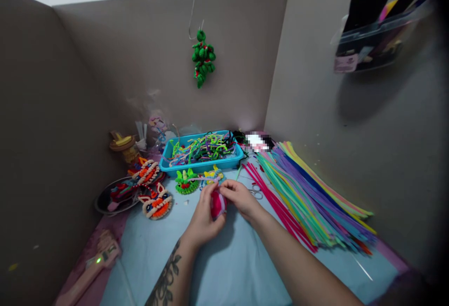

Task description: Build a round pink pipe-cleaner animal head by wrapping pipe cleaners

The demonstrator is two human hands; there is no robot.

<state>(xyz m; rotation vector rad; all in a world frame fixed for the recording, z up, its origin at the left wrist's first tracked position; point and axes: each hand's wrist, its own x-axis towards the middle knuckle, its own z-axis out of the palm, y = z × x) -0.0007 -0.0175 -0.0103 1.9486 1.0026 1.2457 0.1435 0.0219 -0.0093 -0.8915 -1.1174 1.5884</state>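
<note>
My left hand [204, 219] is closed around a small pink-red fuzzy pipe-cleaner piece [217, 204], held just above the light blue table cover [224, 268]. My right hand [240, 197] pinches the top of the same piece from the right, fingers pressed together. Just beyond the hands lie a green pipe-cleaner figure [186, 182] and a yellow and blue one [212, 175]. A pair of scissors [257, 193] lies right of my right hand.
A blue tray [201, 162] of pipe-cleaner scraps stands behind. Long coloured pipe cleaners [308, 193] fan out at right. Orange and white figures [156, 203], a dark bowl [115, 198] and a pink glue gun [94, 264] sit at left. A green ornament [202, 58] hangs on the cardboard wall.
</note>
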